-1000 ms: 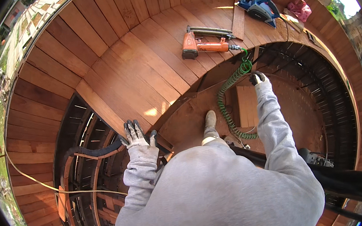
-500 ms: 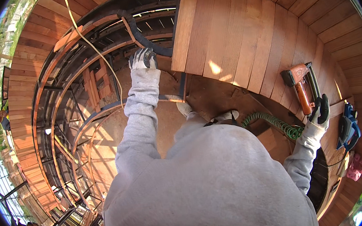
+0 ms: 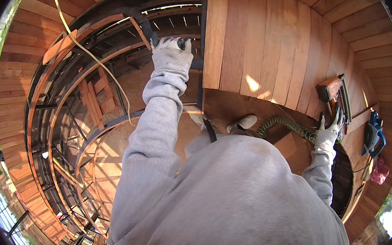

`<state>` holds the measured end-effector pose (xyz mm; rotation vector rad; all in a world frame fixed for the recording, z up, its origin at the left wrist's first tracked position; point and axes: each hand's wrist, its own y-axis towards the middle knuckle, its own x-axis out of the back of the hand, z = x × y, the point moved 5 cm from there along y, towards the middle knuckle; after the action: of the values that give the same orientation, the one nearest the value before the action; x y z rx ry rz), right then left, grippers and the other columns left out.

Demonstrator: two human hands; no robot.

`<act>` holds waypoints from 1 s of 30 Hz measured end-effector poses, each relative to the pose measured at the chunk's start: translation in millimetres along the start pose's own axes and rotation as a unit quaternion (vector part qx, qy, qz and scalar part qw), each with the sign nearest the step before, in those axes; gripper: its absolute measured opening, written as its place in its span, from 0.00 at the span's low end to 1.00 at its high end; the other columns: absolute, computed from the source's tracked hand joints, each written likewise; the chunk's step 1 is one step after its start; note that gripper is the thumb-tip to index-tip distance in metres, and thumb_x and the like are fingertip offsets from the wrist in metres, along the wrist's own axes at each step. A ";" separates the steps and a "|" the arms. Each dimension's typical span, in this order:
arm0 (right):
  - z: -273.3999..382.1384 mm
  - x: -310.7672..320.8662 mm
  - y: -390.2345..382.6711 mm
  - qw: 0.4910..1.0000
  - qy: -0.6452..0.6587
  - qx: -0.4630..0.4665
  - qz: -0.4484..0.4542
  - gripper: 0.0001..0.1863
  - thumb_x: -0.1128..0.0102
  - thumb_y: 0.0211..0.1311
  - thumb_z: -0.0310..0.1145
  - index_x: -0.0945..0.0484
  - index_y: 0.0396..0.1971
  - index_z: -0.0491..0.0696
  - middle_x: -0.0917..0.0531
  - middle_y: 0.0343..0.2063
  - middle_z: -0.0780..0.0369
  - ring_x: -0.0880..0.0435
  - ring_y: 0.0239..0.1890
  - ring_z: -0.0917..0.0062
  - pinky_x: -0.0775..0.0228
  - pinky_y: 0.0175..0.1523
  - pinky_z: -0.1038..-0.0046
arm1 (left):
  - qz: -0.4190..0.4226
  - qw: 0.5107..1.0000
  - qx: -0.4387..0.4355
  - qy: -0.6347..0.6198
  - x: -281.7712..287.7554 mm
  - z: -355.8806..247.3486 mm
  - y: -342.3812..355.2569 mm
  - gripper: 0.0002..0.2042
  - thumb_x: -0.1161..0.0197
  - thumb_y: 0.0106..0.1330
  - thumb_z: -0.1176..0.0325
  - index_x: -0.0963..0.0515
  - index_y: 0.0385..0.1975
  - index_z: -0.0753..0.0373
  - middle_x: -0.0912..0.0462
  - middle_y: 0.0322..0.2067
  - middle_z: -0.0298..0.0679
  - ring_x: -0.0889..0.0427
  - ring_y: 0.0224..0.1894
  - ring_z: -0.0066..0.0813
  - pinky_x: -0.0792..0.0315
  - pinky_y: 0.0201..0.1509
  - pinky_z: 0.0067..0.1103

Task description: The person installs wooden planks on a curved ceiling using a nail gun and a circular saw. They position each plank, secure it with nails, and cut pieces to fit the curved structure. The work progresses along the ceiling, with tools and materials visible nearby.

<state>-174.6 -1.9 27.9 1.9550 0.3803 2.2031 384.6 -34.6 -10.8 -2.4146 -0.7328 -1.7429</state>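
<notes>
Left arm stretched up toward twelve o'clock, gloved left hand [image 3: 172,53] closed around a dark metal beam [image 3: 148,29] beside the wooden decking [image 3: 268,33]. Right arm bent toward three o'clock, gloved right hand [image 3: 329,130] curled on the edge by an orange nail gun [image 3: 334,93], green coiled hose [image 3: 287,126] just beside.

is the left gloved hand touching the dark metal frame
Touching. The head view shows the left hand in its grey glove closed over the dark metal frame beside the wooden deck boards, with no gap visible.
</notes>
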 end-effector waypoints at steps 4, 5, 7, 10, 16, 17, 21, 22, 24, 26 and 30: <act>-18.2 -17.6 0.1 0.997 -0.073 -0.016 -0.009 0.34 0.41 0.66 0.35 0.38 0.72 0.54 0.32 0.68 0.53 0.38 0.70 0.52 0.52 0.75 0.52 | -0.009 1.000 -0.015 -0.007 -3.9 1.4 1.9 0.13 0.31 0.59 0.56 0.14 0.31 0.61 0.13 0.35 0.42 0.16 0.43 0.43 0.25 0.55 0.36; -25.6 -27.5 2.6 0.997 -0.078 -0.029 0.004 0.34 0.41 0.65 0.34 0.37 0.72 0.55 0.31 0.67 0.55 0.36 0.69 0.54 0.51 0.74 0.52 | -0.022 1.000 0.000 -0.021 -5.6 5.2 -0.8 0.13 0.32 0.60 0.56 0.15 0.30 0.61 0.13 0.35 0.42 0.16 0.43 0.44 0.26 0.55 0.37; -41.3 -40.6 7.4 0.994 -0.096 -0.050 0.007 0.33 0.42 0.64 0.34 0.34 0.70 0.57 0.28 0.66 0.59 0.33 0.68 0.58 0.49 0.73 0.52 | -0.047 0.998 -0.049 -0.013 -15.0 6.5 0.3 0.11 0.33 0.61 0.58 0.15 0.28 0.60 0.13 0.33 0.42 0.16 0.41 0.45 0.25 0.53 0.36; -36.5 -43.5 23.8 0.995 -0.097 -0.033 -0.024 0.32 0.40 0.59 0.34 0.29 0.67 0.60 0.26 0.64 0.61 0.30 0.65 0.62 0.50 0.74 0.52 | -0.055 0.996 -0.038 -0.063 -11.7 4.9 -2.3 0.09 0.34 0.62 0.62 0.15 0.27 0.60 0.14 0.30 0.42 0.16 0.39 0.45 0.25 0.51 0.36; -29.2 -51.3 58.3 0.986 -0.080 -0.144 -0.015 0.30 0.41 0.61 0.41 0.29 0.66 0.64 0.28 0.66 0.59 0.34 0.69 0.63 0.57 0.76 0.51 | -0.051 0.995 -0.025 -0.077 -51.7 54.8 8.9 0.17 0.40 0.72 0.57 0.18 0.31 0.67 0.16 0.25 0.46 0.19 0.28 0.41 0.27 0.35 0.32; -30.8 -49.5 57.1 0.985 -0.072 -0.156 -0.021 0.30 0.41 0.62 0.39 0.30 0.66 0.63 0.28 0.65 0.59 0.34 0.68 0.63 0.57 0.76 0.51 | -0.030 0.996 -0.013 -0.087 -48.4 38.1 9.7 0.18 0.40 0.72 0.56 0.18 0.31 0.68 0.16 0.25 0.45 0.21 0.26 0.40 0.28 0.34 0.32; -35.5 -30.5 41.7 0.990 0.010 -0.137 0.006 0.31 0.44 0.65 0.40 0.35 0.69 0.57 0.33 0.69 0.56 0.40 0.73 0.60 0.63 0.79 0.52 | 0.044 0.997 0.006 -0.068 -60.4 36.6 25.5 0.21 0.41 0.73 0.54 0.18 0.32 0.70 0.15 0.27 0.48 0.20 0.29 0.41 0.28 0.37 0.34; -36.1 -28.8 37.7 0.993 0.037 -0.109 0.022 0.32 0.45 0.66 0.41 0.36 0.70 0.55 0.36 0.70 0.54 0.44 0.75 0.59 0.65 0.79 0.53 | 0.030 0.998 -0.001 -0.060 -61.3 41.9 25.7 0.19 0.40 0.73 0.58 0.18 0.30 0.70 0.15 0.26 0.49 0.19 0.27 0.44 0.27 0.34 0.32; -40.7 -33.3 28.9 0.990 0.142 -0.016 -0.008 0.26 0.42 0.65 0.37 0.28 0.63 0.53 0.30 0.67 0.56 0.40 0.73 0.58 0.57 0.78 0.56 | 0.014 0.999 -0.006 -0.032 -67.1 72.7 21.4 0.19 0.41 0.73 0.57 0.18 0.31 0.70 0.15 0.27 0.49 0.19 0.28 0.46 0.26 0.35 0.34; -61.7 0.0 9.8 0.961 0.270 -0.039 -0.032 0.22 0.39 0.63 0.34 0.23 0.58 0.52 0.24 0.61 0.55 0.32 0.68 0.58 0.45 0.75 0.57 | 0.034 0.999 0.026 -0.005 -77.0 79.7 31.6 0.17 0.41 0.72 0.58 0.18 0.32 0.69 0.15 0.28 0.50 0.18 0.31 0.49 0.26 0.37 0.35; -184.1 65.2 -16.0 0.930 0.281 -0.138 -0.192 0.23 0.38 0.61 0.31 0.23 0.58 0.49 0.19 0.53 0.54 0.21 0.58 0.58 0.30 0.65 0.62 | -0.097 0.990 -0.005 0.106 -76.5 107.9 38.9 0.13 0.39 0.69 0.59 0.19 0.34 0.65 0.15 0.32 0.47 0.18 0.35 0.46 0.27 0.39 0.37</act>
<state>-365.9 18.5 65.1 0.9843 0.4471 2.3441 476.9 -58.8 -110.3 -2.1810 -0.9586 -2.0393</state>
